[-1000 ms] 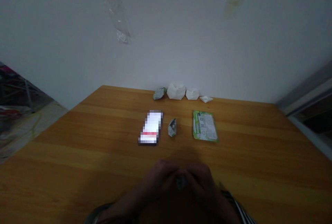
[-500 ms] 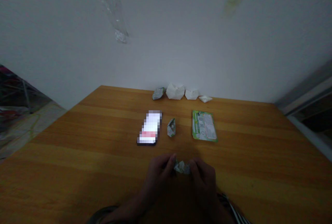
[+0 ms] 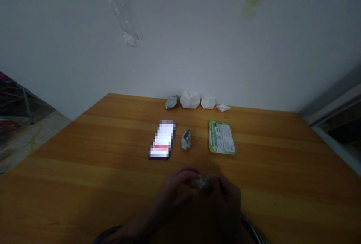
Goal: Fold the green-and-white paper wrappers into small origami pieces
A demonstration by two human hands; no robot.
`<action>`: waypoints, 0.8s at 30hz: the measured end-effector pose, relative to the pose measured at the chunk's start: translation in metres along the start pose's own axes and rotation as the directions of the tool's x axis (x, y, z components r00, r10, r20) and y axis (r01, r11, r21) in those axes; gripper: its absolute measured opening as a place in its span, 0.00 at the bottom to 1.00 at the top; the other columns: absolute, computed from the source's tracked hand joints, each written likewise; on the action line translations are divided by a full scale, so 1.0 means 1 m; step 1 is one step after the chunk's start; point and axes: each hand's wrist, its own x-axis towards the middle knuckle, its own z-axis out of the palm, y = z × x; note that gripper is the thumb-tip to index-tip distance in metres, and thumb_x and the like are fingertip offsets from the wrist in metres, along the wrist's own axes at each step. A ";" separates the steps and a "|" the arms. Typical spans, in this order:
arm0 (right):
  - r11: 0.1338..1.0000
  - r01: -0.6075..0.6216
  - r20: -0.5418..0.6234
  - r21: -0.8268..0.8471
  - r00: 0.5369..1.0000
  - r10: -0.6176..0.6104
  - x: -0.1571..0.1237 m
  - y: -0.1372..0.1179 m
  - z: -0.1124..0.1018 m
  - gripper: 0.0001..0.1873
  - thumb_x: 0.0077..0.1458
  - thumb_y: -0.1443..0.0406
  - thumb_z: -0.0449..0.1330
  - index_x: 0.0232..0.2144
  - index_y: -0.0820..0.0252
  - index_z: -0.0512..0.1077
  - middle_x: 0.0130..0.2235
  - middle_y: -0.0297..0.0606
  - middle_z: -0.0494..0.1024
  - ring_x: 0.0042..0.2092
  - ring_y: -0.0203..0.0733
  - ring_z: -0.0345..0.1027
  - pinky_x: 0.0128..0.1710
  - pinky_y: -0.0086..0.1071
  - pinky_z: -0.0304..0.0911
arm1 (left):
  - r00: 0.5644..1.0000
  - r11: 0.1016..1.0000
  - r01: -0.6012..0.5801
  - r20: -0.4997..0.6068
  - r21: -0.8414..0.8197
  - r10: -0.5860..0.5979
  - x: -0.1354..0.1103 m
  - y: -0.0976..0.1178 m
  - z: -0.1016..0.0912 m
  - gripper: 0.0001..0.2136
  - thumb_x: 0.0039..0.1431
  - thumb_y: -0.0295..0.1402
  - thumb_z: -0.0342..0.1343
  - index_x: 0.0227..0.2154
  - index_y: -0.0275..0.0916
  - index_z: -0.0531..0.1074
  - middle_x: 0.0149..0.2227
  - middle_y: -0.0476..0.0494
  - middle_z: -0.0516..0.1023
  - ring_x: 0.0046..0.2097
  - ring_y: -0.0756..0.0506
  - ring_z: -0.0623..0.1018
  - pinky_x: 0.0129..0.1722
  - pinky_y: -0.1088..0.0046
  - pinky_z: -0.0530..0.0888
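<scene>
Between my two hands, close to me over the table, is a small folded paper piece (image 3: 202,182) with a printed grey-green surface. My left hand (image 3: 177,185) grips its left end, the fingers bent over the top of it. My right hand (image 3: 225,191) pinches the right end between thumb and fingers. Both hands hide parts of the paper, and its exact shape is blurred. Just beyond my hands lies a small printed folded paper boat (image 3: 185,139), touched by neither hand.
A phone (image 3: 163,140) with a lit, pixelated screen lies left of the boat. To the right is a green-and-white printed sheet (image 3: 222,138). Along the wall stand a printed folded paper (image 3: 172,102) and white folded papers (image 3: 190,100) on the wooden table (image 3: 84,142).
My left fingers have moved from a pinch at the left end to bend over the paper's top. My right hand has shifted slightly right. The paper looks flatter and is more covered.
</scene>
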 end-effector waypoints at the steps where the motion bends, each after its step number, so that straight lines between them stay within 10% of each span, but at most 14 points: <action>1: 0.999 0.017 0.005 -0.030 1.000 -0.017 0.000 0.002 0.000 0.19 0.59 0.56 0.52 0.24 0.60 0.74 0.18 0.34 0.77 0.19 0.37 0.71 0.20 0.23 0.64 | 0.998 1.000 -0.012 0.062 0.026 0.011 0.001 -0.001 -0.002 0.12 0.50 0.39 0.62 0.35 0.39 0.75 0.42 0.40 0.77 0.42 0.43 0.76 0.41 0.71 0.73; 10: 0.980 0.142 -0.020 -0.139 0.989 -0.146 -0.011 0.010 0.002 0.20 0.60 0.54 0.50 0.30 0.57 0.77 0.22 0.37 0.81 0.23 0.41 0.76 0.25 0.27 0.68 | 0.870 0.852 0.367 -0.186 -0.373 -0.456 0.000 -0.007 0.012 0.09 0.39 0.27 0.66 0.18 0.36 0.69 0.21 0.51 0.76 0.26 0.48 0.76 0.28 0.74 0.73; 17: 0.992 -0.022 0.155 0.128 0.988 0.001 -0.006 0.012 0.005 0.18 0.58 0.54 0.52 0.33 0.59 0.76 0.26 0.39 0.82 0.27 0.42 0.77 0.28 0.28 0.71 | 0.839 0.937 0.295 -0.419 -0.186 -0.347 0.004 -0.003 0.007 0.13 0.39 0.22 0.63 0.25 0.40 0.65 0.19 0.59 0.68 0.22 0.53 0.70 0.21 0.83 0.66; 24: 0.995 0.075 0.409 -0.067 0.912 -0.041 0.013 0.015 -0.002 0.07 0.50 0.62 0.63 0.33 0.55 0.78 0.30 0.36 0.83 0.30 0.44 0.76 0.30 0.30 0.68 | 0.955 0.937 0.295 -0.034 0.189 -0.294 -0.002 -0.014 -0.002 0.11 0.50 0.23 0.54 0.36 0.42 0.72 0.29 0.50 0.80 0.32 0.47 0.78 0.32 0.76 0.72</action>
